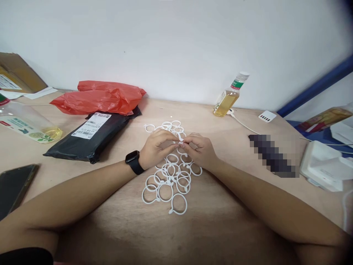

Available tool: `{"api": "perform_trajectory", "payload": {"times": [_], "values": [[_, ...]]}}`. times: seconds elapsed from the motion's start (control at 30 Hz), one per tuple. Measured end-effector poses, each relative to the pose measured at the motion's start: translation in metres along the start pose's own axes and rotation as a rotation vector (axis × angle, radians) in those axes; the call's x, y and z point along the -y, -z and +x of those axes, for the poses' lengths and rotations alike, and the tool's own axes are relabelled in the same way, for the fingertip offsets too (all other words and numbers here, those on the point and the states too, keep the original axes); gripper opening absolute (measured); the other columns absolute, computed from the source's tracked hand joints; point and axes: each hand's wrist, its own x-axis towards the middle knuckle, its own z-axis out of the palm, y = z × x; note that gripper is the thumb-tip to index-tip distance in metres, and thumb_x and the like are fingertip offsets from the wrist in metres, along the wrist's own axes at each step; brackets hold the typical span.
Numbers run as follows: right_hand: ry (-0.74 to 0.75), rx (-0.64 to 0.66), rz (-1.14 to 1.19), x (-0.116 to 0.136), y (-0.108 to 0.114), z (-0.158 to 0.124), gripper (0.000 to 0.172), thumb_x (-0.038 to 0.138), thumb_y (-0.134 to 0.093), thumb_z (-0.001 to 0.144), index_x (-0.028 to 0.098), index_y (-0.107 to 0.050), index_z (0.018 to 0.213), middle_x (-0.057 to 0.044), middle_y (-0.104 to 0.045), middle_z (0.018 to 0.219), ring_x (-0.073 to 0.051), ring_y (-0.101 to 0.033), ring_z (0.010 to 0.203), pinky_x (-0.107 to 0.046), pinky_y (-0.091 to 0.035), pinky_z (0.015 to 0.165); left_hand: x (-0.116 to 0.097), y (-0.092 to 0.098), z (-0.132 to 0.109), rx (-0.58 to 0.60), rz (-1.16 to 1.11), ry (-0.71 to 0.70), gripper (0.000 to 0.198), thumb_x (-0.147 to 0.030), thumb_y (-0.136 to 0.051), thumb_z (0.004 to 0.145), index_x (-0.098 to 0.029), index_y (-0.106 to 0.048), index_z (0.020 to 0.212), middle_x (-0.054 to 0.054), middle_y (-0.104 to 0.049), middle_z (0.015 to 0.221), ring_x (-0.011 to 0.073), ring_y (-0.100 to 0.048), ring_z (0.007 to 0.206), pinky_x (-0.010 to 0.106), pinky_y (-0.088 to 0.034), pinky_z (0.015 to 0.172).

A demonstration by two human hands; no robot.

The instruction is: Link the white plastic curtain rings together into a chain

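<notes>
In the middle of the table, my left hand [158, 147] and my right hand [201, 149] meet fingertip to fingertip. Both are closed in a pinch on a small white plastic piece [180, 138], which looks like part of a white ring; the fingers cover most of it. Beneath and around the hands lie several thin white plastic rings [165, 192], each with a small knob, overlapping in a loose pile. One ring [179, 204] lies nearest to me at the front of the pile. Another ring [150, 128] lies beyond my left hand.
Left of the pile are a black parcel [102, 138] with a white label, a red plastic bag [102, 97], a clear bottle [30, 125] and a phone [18, 187]. An oil bottle [227, 99], a charging hub [267, 116] and a white device [325, 165] stand to the right.
</notes>
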Motion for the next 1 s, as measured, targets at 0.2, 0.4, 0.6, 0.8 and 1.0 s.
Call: {"api": "perform_trajectory", "payload": {"times": [0.2,0.4,0.6,0.8,1.0], "values": [[0.003,0.013,0.022,0.0003,-0.0015,-0.0008,0.010,0.023,-0.064,0.087,0.022,-0.071,0.080,0.000,-0.070,0.069,-0.015,-0.063,0.065,-0.030,-0.049,0.065,0.0020,-0.0004,-0.0007,0.006,-0.003,-0.025,0.012,-0.027,-0.067,0.089,-0.020,-0.070,0.098,0.005,-0.075,0.091,0.0160,-0.068,0.085,0.032,-0.052,0.081],[-0.078,-0.051,-0.033,0.0008,-0.0005,-0.0011,0.008,0.031,-0.073,0.082,0.023,-0.074,0.081,-0.001,-0.073,0.071,-0.016,-0.065,0.066,-0.033,-0.051,0.069,0.0039,-0.0017,-0.0009,0.004,-0.036,0.011,0.009,-0.026,-0.067,0.089,-0.019,-0.072,0.091,0.006,-0.075,0.088,0.0159,-0.069,0.083,0.031,-0.054,0.079],[-0.092,-0.023,0.005,0.0038,0.0012,-0.0004,0.010,0.027,-0.067,0.086,0.025,-0.076,0.088,-0.002,-0.076,0.080,-0.017,-0.068,0.071,-0.033,-0.054,0.071,0.0019,-0.0014,-0.0001,0.018,-0.072,0.096,0.009,-0.025,-0.068,0.088,-0.018,-0.073,0.087,0.006,-0.076,0.086,0.0152,-0.069,0.079,0.029,-0.054,0.076],[-0.161,-0.036,0.046,0.0039,0.0013,-0.0019,0.008,0.029,-0.071,0.083,0.023,-0.076,0.083,-0.002,-0.075,0.077,-0.016,-0.068,0.069,-0.030,-0.054,0.068,0.0023,-0.0008,0.0004,0.030,-0.088,0.061,0.010,-0.023,-0.065,0.089,-0.018,-0.074,0.090,0.006,-0.076,0.088,0.0149,-0.070,0.080,0.029,-0.055,0.076],[-0.167,-0.019,0.079,0.0023,0.0008,-0.0022,0.008,0.029,-0.070,0.084,0.023,-0.076,0.084,-0.002,-0.076,0.078,-0.016,-0.068,0.069,-0.030,-0.053,0.068,-0.0003,-0.0009,0.0001,0.027,-0.053,0.070,0.009,-0.022,-0.064,0.088,-0.018,-0.072,0.087,0.006,-0.075,0.084,0.0148,-0.069,0.078,0.029,-0.054,0.075]]}}
